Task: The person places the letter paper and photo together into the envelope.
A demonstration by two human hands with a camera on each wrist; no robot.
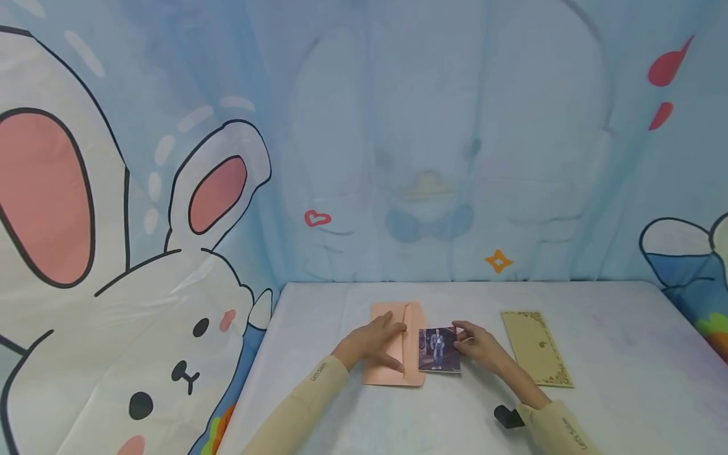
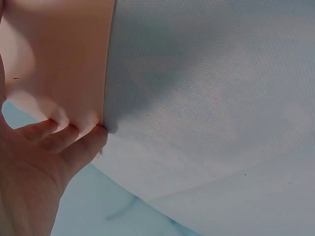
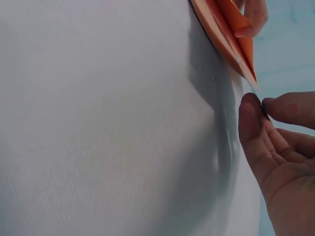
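Note:
A pink envelope (image 1: 383, 374) lies on the table with its flap side to the right. My left hand (image 1: 374, 341) rests across it, fingers and thumb spread along the edge of its opening. In the left wrist view the fingers of that hand (image 2: 54, 152) press on the envelope (image 2: 74, 59). Just right of it, my right hand (image 1: 480, 347) pinches the right edge of a photo (image 1: 439, 351) showing a standing person. Seen edge-on in the right wrist view, the photo's far end meets the envelope's parted layers (image 3: 224, 39), between my right thumb and fingers (image 3: 290, 110) and my left hand.
A tan patterned card or envelope (image 1: 537, 351) lies to the right on the white-covered table (image 1: 318, 309). Near my right sleeve is a black mark (image 1: 508, 417) on the tabletop. Behind the table hangs a blue curtain (image 1: 341, 126) with cartoon prints.

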